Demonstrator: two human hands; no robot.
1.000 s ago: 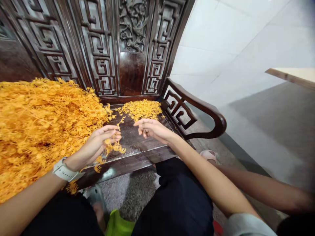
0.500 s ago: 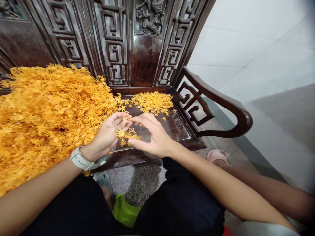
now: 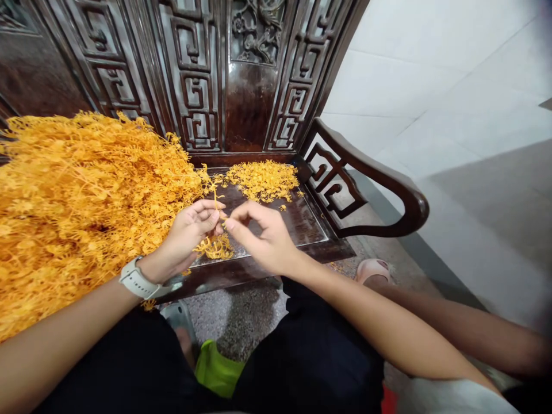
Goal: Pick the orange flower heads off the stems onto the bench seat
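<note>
Between thumb and fingers, my left hand (image 3: 196, 230) pinches a thin orange-yellow plastic sprig (image 3: 216, 198) with small spiky flower-like ends. Part of that sprig sticks up past the fingertips. My right hand (image 3: 265, 236) is closed in a pinch on the sprig's stem, thumb and forefinger close to the left fingertips. Below the fingers hangs a cluster of spiky ends (image 3: 218, 247); whether it belongs to the same sprig is hidden. Beside my left hand rises a large heap of similar orange sprigs (image 3: 95, 207). A smaller pile of loose spiky pieces (image 3: 265, 181) lies behind my hands.
Everything lies on a dark carved wooden bench (image 3: 302, 221) with a curved armrest (image 3: 388, 190) at the right and a carved backrest (image 3: 250, 109) behind. A few loose pieces lie near the small pile. A bright green thing (image 3: 218, 371) is below, between my legs.
My right hand has gone from spread fingers around the sprig to a pinch on its stem. The left thumb has closed on the sprig. The hanging cluster has shifted slightly left and down.
</note>
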